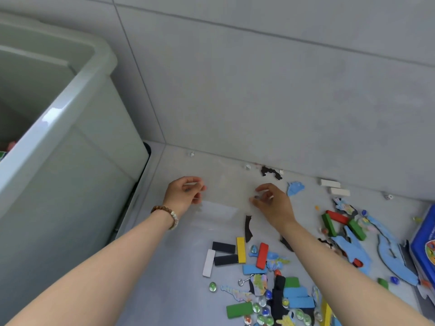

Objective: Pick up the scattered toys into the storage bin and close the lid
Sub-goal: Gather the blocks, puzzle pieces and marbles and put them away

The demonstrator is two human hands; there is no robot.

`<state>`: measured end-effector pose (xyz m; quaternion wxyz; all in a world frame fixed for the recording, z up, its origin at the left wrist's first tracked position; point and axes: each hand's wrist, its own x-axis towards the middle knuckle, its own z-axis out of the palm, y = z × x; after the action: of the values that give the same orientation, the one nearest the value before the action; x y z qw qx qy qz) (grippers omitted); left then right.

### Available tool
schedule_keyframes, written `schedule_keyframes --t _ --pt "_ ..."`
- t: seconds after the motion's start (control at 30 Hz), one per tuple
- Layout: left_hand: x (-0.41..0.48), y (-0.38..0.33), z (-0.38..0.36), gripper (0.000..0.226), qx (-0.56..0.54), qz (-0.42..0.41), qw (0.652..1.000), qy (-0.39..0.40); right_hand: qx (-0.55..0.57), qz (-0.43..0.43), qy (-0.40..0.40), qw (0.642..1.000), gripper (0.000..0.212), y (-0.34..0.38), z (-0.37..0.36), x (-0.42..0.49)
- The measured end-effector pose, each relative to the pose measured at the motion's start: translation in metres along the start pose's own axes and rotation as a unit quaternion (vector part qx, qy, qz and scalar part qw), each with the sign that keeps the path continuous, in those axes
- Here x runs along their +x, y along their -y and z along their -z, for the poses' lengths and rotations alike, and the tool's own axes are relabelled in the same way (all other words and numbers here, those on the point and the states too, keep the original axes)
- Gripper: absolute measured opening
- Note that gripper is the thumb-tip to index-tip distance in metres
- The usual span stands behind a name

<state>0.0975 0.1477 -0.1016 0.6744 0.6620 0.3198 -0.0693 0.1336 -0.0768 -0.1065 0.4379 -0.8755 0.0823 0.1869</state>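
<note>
My left hand (186, 192) and right hand (270, 201) each pinch an edge of a clear sheet (226, 196), mid-pickup; next it likely needs carrying left over the bin (70, 109).

A single head-worn camera looks forward and down (wide-angle, close) at the floor (179, 267) by the wall (259, 90).

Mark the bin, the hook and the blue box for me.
bin (54, 114), head view, on its near rim.
hook (246, 280), head view, on its shank.
blue box (423, 234), head view, on its blue top face.
</note>
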Motion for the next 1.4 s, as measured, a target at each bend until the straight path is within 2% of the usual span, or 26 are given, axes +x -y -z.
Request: schedule_keyframes --t 0.1,0.17,0.27,0.4,0.5,0.57,0.67,0.77,0.93,1.03,1.17,1.23,1.3,1.4 --pt "0.011 -0.001 0.003 0.014 -0.024 0.002 1.000 -0.005 -0.009 -0.006 0.001 1.000 0.012 0.003 -0.001 0.011" --pt "0.019 -0.004 0.006 0.014 -0.017 -0.002 1.000 -0.006 0.059 -0.033 0.020 0.998 0.014 0.014 0.000 0.017" --pt "0.032 -0.006 0.013 0.011 0.016 -0.008 0.999 -0.032 0.195 -0.074 0.078 0.975 0.012 0.034 0.000 0.025" --pt "0.050 -0.008 0.021 0.015 0.066 -0.016 0.994 -0.081 0.279 -0.123 0.107 0.946 0.013 0.047 -0.003 0.037" --pt "0.061 -0.009 0.022 0.017 0.104 -0.045 0.986 -0.125 0.250 -0.110 0.070 0.959 0.018 0.046 -0.006 0.045" --pt "0.065 -0.011 0.020 0.017 0.127 -0.074 0.979 -0.144 0.204 -0.080 0.020 0.976 0.015 0.042 -0.008 0.049" --pt "0.071 -0.015 0.014 0.022 0.139 -0.110 0.970 -0.166 0.183 -0.042 -0.037 0.981 0.011 0.034 -0.008 0.055" --pt "0.079 -0.017 0.009 0.023 0.157 -0.115 0.964 -0.181 0.146 -0.012 -0.061 0.987 0.017 0.032 -0.008 0.060" --pt "0.088 -0.018 0.004 0.018 0.173 -0.124 0.956 -0.200 0.094 0.001 -0.078 0.993 0.014 0.030 -0.015 0.067" --pt "0.088 -0.016 0.003 0.017 0.175 -0.121 0.958 -0.193 0.048 0.001 -0.085 0.995 0.010 0.030 -0.018 0.067" --pt "0.079 -0.020 -0.001 0.019 0.141 -0.121 0.970 -0.158 0.091 -0.017 -0.069 0.993 0.008 0.037 -0.021 0.064" --pt "0.069 -0.021 -0.007 0.027 0.143 -0.113 0.976 -0.117 0.174 -0.052 -0.029 0.983 0.013 0.044 -0.019 0.059" --pt "0.055 -0.021 -0.014 0.036 0.088 -0.072 0.992 -0.053 0.282 -0.104 0.041 0.953 0.020 0.051 -0.014 0.050" --pt "0.027 -0.026 -0.019 0.031 0.027 -0.008 0.999 0.030 0.344 -0.126 0.133 0.921 0.026 0.057 -0.007 0.033"
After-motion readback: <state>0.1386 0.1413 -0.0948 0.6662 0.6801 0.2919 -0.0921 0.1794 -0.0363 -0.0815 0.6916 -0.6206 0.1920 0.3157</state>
